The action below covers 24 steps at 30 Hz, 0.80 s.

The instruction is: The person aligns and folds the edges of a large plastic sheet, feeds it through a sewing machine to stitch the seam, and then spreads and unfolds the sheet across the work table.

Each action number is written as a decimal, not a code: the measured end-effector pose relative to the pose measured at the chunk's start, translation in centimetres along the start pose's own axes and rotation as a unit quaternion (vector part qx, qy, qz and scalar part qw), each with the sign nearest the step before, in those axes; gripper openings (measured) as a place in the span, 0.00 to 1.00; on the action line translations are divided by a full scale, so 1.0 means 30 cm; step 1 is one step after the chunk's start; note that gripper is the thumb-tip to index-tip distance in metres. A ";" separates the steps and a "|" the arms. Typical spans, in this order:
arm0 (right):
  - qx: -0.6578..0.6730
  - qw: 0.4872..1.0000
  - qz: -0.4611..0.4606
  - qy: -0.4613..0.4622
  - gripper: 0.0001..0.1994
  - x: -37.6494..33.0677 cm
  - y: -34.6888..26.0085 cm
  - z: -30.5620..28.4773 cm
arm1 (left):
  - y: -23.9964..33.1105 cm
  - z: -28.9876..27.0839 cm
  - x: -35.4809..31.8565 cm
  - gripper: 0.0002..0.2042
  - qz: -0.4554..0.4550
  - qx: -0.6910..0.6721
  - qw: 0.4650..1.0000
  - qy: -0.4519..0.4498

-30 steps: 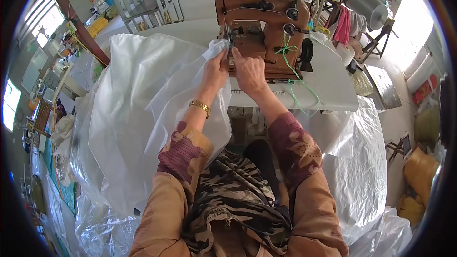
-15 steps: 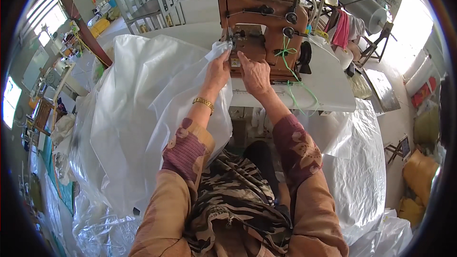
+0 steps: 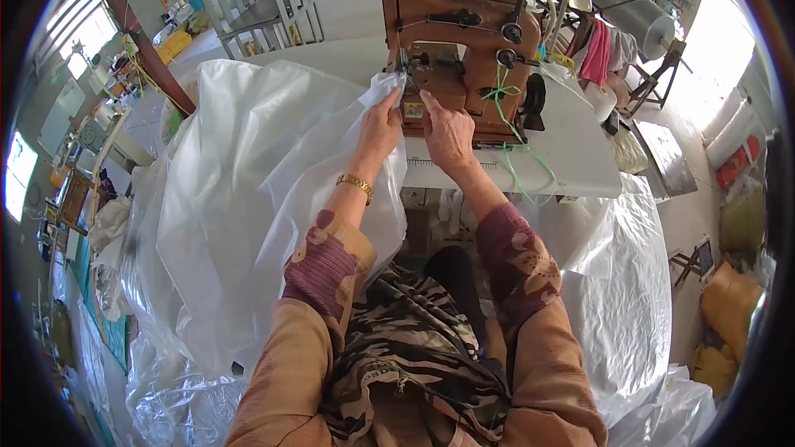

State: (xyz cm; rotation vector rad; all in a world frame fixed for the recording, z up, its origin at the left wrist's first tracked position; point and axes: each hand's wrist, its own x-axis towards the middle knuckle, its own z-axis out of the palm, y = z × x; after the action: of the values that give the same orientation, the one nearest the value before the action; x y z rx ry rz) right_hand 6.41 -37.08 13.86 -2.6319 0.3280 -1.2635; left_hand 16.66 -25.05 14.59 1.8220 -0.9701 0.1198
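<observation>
A brown sewing machine (image 3: 489, 66) stands on a white table ahead of me. My left hand (image 3: 381, 126) is closed on the edge of a large translucent white plastic sheet (image 3: 240, 174), holding its folded corner close beside the needle area. The sheet drapes from the table down over my left side. My right hand (image 3: 450, 128) rests at the front of the machine's bed, index finger extended toward it and the other fingers curled. Nothing shows in that hand. Green thread (image 3: 507, 99) hangs looped from the machine's right side.
More clear plastic sheeting (image 3: 621, 290) hangs off the table's right side. The white table (image 3: 571, 161) has its front edge just before my lap. Behind it on the left stands a grey metal chair (image 3: 257, 12). A grey roll (image 3: 633, 12) sits on a stand at the back right.
The hands and the plastic sheet hold nearly the same place. The whole view has shifted very slightly, with the machine a little further right in the picture.
</observation>
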 end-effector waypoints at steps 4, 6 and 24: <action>0.002 1.000 -0.018 0.010 0.20 0.011 0.010 0.011 | -0.010 0.003 0.003 0.20 0.020 0.011 1.000 0.004; 0.004 1.000 -0.022 0.005 0.20 0.014 0.012 0.014 | -0.019 0.009 0.005 0.21 0.046 -0.011 0.999 0.018; -0.204 0.968 -0.087 -0.120 0.22 0.072 -0.098 -0.010 | 0.031 -0.001 -0.003 0.19 0.044 0.035 0.998 0.010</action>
State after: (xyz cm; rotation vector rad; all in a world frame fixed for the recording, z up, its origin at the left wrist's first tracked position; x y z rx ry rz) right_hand 7.80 -34.91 16.46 -3.1875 0.3542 -0.9909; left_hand 16.01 -25.11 15.23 1.8394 -1.0443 0.2287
